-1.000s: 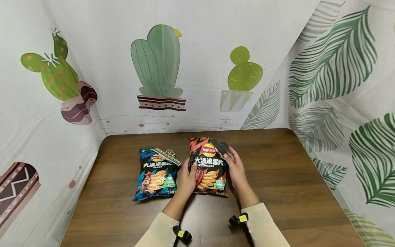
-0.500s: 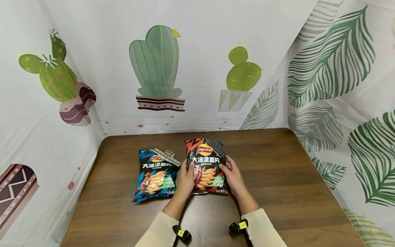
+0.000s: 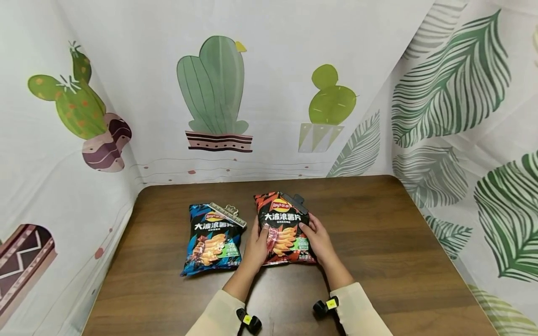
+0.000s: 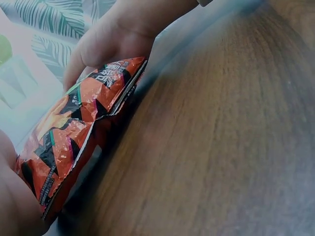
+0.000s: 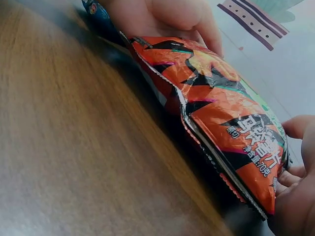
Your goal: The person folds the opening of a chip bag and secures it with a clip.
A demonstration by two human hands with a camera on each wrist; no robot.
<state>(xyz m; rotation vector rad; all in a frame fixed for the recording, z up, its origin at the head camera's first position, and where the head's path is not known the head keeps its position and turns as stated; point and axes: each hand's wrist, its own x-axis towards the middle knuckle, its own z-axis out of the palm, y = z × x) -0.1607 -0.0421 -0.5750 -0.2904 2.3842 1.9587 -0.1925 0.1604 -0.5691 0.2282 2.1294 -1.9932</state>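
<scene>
A red and black Lay's chip bag is held between both hands, front side up. My left hand grips its left side, thumb on the front. On the opposite side my right hand holds the lower right edge, thumb also on top. Clamped across the bag's upper right corner is a black bag clip. In the right wrist view the bag's crimped bottom seam faces the camera, close over the table. A blue chip bag lies just left of my left hand, with a ruler-patterned clip across its upper right corner.
The brown wooden table has rounded back corners. White fabric with printed cacti and leaves hangs behind it and along both sides. Dark wrist cameras sit on both cream sleeves.
My right hand has let go of the black clip and slid down to the bag's right edge. The red bag first shifted slightly left, then a little back right and nearer. The blue bag stayed put.
</scene>
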